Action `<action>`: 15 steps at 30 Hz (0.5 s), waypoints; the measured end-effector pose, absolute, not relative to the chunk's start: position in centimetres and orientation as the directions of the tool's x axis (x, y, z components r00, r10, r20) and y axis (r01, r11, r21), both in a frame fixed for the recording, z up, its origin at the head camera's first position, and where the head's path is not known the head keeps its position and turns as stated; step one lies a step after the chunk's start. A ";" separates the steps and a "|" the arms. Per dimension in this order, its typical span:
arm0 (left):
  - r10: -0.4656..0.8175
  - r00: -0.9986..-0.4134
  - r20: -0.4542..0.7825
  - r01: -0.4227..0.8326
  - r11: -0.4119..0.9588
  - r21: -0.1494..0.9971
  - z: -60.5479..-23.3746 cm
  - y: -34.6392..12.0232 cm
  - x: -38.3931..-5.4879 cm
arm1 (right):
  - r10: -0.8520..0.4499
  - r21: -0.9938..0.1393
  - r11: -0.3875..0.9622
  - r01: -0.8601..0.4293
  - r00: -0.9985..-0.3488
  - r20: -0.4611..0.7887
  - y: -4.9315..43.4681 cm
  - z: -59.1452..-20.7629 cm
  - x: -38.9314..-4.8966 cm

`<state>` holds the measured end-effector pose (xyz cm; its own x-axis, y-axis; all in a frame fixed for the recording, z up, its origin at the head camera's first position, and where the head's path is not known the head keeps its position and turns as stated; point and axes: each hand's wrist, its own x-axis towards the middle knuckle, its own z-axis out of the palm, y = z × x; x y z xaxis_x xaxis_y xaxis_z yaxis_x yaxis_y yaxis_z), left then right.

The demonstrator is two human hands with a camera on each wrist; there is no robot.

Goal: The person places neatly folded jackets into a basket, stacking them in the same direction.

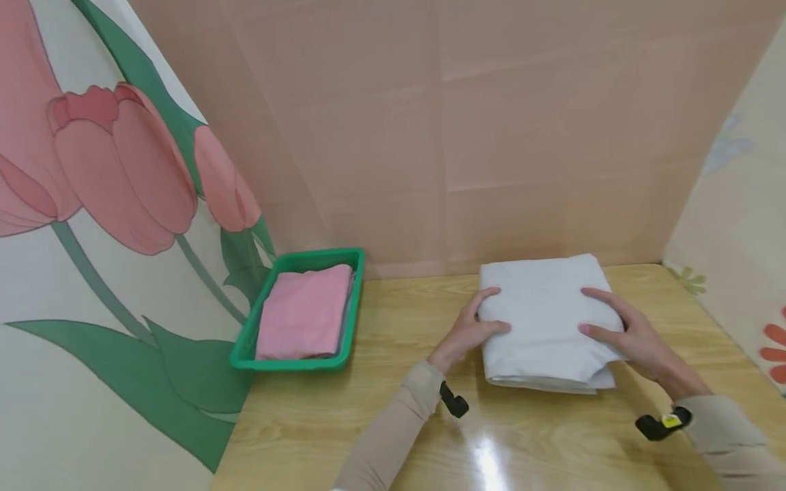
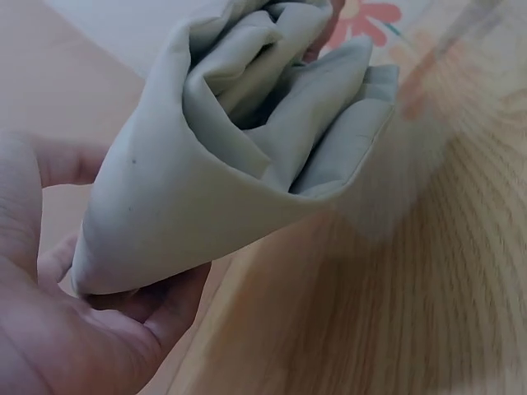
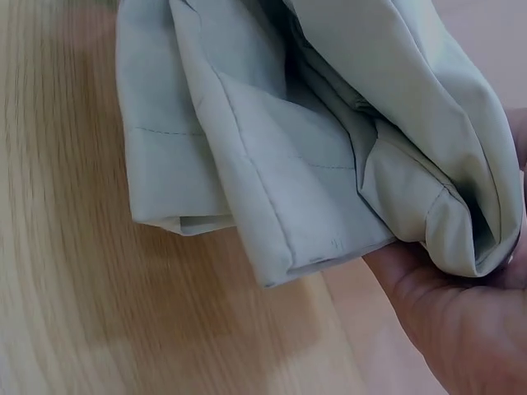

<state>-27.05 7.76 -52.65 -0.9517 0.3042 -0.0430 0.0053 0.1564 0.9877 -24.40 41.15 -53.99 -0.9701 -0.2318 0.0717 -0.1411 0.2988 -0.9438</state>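
Note:
A folded white cloth is held over the right part of the table between two hands. The left hand grips its left edge, with thumb and forefinger on top and other fingers curled beneath, as the left wrist view shows. At the opposite edge, the right hand pinches the bundle the same way. Seen in the left wrist view, the cloth is rolled into several soft layers. Stitched hems run along the loose lower flaps of the cloth in the right wrist view, which hang just over the wood.
On the left of the wooden table stands a green plastic basket. Folded pink cloth lies inside it. A brown-covered wall rises behind, and a tulip-painted wall borders the left side.

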 end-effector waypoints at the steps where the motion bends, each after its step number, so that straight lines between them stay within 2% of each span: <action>1: 0.297 -0.954 -0.039 0.007 0.154 0.988 -52.5 7.4 -27.0 | -0.229 -0.939 0.312 -0.147 -0.970 0.076 40.8 -53.9 -24.5; 15: 0.274 -0.962 0.015 0.052 0.131 0.990 -50.8 2.6 -27.2 | -0.248 -0.922 0.352 -0.164 -0.966 0.077 35.8 -51.8 -25.0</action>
<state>-27.20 2.60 -50.81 -0.9616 0.2742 0.0147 0.0524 0.1306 0.9900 -25.00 35.83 -51.80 -0.9656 -0.2482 0.0769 -0.1638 0.3519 -0.9216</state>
